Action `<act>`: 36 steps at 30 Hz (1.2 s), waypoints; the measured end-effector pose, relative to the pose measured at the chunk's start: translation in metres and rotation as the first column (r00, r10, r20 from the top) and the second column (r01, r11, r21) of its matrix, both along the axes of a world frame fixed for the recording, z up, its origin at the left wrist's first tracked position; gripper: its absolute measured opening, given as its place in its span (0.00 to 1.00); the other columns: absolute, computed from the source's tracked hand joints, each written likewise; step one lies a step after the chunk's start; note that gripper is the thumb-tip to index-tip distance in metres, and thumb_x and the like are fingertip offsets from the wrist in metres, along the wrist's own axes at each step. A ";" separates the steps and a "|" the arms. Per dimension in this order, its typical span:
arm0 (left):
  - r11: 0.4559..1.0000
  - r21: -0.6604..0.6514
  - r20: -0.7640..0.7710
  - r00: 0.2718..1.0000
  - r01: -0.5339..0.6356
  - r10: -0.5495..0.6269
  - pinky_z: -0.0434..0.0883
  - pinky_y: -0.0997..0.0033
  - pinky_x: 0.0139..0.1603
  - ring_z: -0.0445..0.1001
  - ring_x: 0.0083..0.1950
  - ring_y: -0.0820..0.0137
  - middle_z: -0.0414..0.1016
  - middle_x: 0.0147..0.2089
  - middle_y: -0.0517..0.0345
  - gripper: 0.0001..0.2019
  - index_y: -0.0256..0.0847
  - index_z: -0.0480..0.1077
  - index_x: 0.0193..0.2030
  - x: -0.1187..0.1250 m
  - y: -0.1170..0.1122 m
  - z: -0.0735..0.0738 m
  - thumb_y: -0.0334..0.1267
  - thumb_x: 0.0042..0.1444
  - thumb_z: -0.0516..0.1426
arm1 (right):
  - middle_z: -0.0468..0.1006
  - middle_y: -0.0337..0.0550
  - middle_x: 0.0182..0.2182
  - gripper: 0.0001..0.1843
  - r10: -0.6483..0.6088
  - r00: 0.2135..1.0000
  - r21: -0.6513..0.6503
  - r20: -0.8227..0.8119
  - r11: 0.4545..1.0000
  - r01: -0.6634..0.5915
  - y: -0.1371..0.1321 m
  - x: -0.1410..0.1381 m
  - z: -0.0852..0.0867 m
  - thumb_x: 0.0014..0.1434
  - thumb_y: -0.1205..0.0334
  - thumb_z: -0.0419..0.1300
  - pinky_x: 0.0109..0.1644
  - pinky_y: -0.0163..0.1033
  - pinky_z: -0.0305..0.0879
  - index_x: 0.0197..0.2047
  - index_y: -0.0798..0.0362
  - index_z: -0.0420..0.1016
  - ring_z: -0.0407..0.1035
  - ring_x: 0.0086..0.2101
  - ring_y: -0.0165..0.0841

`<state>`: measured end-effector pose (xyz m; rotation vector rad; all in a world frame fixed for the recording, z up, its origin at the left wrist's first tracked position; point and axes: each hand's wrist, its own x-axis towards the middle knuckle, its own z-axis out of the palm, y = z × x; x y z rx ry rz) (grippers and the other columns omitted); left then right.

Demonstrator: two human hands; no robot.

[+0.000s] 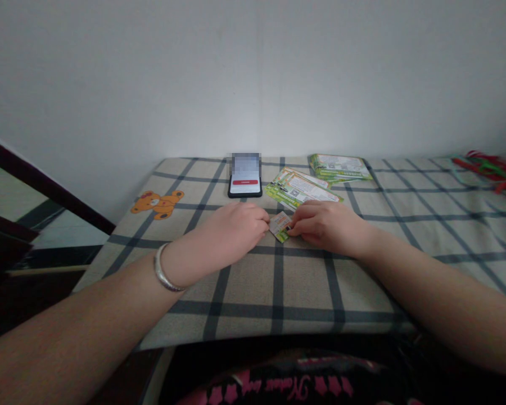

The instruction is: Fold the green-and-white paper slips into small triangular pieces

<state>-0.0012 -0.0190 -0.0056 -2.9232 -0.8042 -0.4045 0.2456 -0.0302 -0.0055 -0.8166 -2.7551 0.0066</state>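
Observation:
A small folded piece of green and orange leaflet paper lies on the checked cloth between my two hands. My left hand, with a silver bangle on its wrist, pinches the paper's left edge with its fingers closed. My right hand grips the paper's right side, fingers curled over it. Both hands rest on the cloth.
A phone with a lit screen lies just beyond my hands. Loose green leaflets and a stack of them lie at the back right. Red and green strips sit far right. A bear print marks the cloth's left.

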 end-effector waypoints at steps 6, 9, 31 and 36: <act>1.000 -0.002 -0.081 0.997 0.006 -0.006 0.70 0.62 0.52 0.74 0.47 0.64 0.77 0.43 0.52 0.10 0.38 0.76 0.43 -0.001 0.001 0.002 0.34 0.63 0.53 | 0.80 0.43 0.43 0.13 -0.034 0.999 0.049 0.004 0.998 0.034 -0.001 -0.001 0.000 0.57 0.72 0.57 0.47 0.41 0.69 0.40 0.49 0.81 0.73 0.43 0.36; 1.000 0.024 -0.087 0.996 0.020 -0.018 0.69 0.60 0.54 0.74 0.51 0.63 0.77 0.47 0.51 0.10 0.38 0.75 0.44 0.001 -0.002 0.001 0.34 0.63 0.53 | 0.79 0.40 0.50 0.14 -0.009 0.999 0.040 -0.047 0.999 0.011 0.001 0.000 -0.003 0.56 0.73 0.58 0.55 0.45 0.68 0.41 0.48 0.81 0.72 0.50 0.38; 0.999 0.024 -0.081 0.996 0.042 -0.040 0.66 0.59 0.62 0.69 0.59 0.61 0.73 0.57 0.49 0.16 0.36 0.68 0.56 0.002 0.005 -0.005 0.38 0.63 0.55 | 0.77 0.44 0.53 0.17 -0.145 0.988 -0.070 -0.057 0.988 0.141 0.002 0.001 -0.007 0.60 0.63 0.60 0.62 0.52 0.63 0.53 0.51 0.75 0.64 0.59 0.45; 0.995 0.077 -0.114 0.992 0.069 -0.060 0.64 0.56 0.62 0.68 0.60 0.61 0.72 0.58 0.52 0.17 0.41 0.68 0.58 0.003 -0.001 -0.006 0.37 0.63 0.54 | 0.79 0.42 0.51 0.13 -0.034 0.999 0.075 -0.027 0.997 0.036 0.003 -0.001 -0.004 0.63 0.66 0.57 0.59 0.48 0.65 0.49 0.53 0.78 0.69 0.53 0.41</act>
